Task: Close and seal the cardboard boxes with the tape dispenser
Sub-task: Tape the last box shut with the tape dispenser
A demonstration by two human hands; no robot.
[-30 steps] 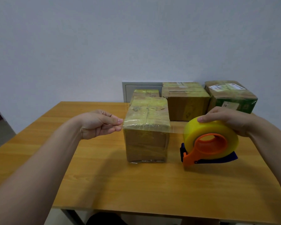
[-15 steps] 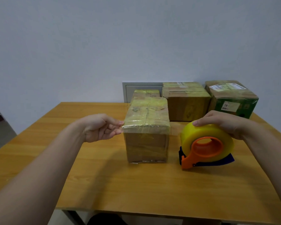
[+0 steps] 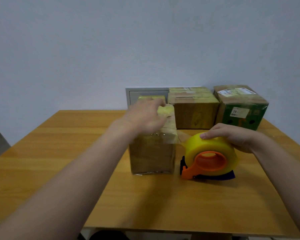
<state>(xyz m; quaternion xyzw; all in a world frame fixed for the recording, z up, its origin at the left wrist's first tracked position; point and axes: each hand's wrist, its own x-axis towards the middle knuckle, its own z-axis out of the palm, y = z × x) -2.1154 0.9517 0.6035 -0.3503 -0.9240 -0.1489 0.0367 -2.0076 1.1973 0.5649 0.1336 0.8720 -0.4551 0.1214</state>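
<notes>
As the left hand lay over the top of the near brown cardboard box at frame centre, its fingers stretched fairly flat across the yellowish taped flaps, blurred, clasping nothing. The box stood upright on the light wooden table, flaps down, contents hidden.

Just right of it sat the orange-and-blue plastic tape dispenser, loaded with a fat yellow roll. The right hand gripped the crown of the roll, digits curled over it. A strip of clear tape ran from the roll to the box's upper right edge.

Back row, against the wall:
- A small yellow-taped carton stood directly behind the near box, partly covered by the left hand.
- A larger brown taped carton stood right of centre.
- A green-printed carton with white labels stood further right, just beside the larger one.

All three were closed; nothing inside could be seen. A grey wall panel showed behind the small one.
</notes>
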